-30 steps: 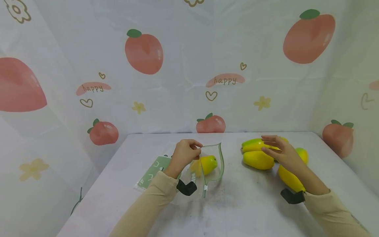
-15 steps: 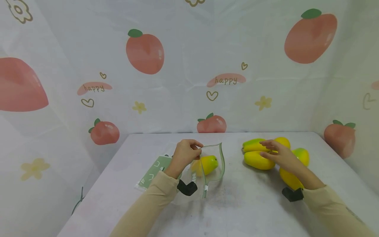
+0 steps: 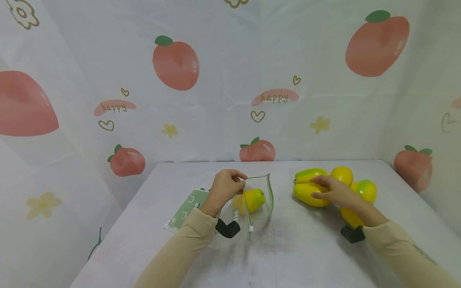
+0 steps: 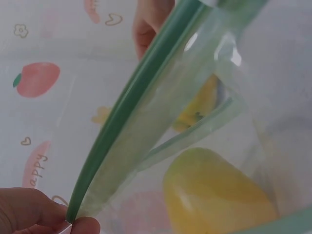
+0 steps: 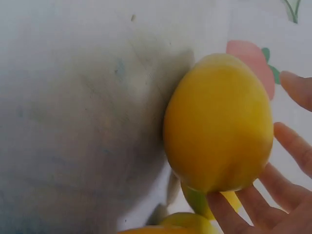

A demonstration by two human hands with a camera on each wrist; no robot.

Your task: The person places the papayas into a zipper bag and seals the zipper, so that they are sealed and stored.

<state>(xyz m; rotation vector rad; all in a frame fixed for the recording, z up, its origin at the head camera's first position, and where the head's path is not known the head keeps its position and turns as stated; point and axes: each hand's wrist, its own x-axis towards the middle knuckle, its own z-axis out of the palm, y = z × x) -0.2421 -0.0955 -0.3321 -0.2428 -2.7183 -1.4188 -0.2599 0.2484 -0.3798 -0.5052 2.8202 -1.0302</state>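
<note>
The right hand [image 3: 333, 190] has moved down to a yellow fruit [image 3: 305, 195], fingers spread, perhaps touching, while the left hand [image 3: 226, 186] pinches the bag's edge [image 3: 271, 200], table [image 3: 283, 224] stretching between.

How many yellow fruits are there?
6. One fruit inside the clear bag; around the right hand: back-left fruit, front-left fruit, back-middle fruit, right fruit and nearest fruit. The hand may hide more.

In the lower left, the left hand [image 4: 34, 212] pinches a green-edged clear bag [image 4: 119, 109] holding a yellow fruit [image 4: 214, 197], lower right; a second fruit [image 4: 199, 103] shows through mid-right, the right hand [image 4: 150, 20] partly seen top centre
</note>
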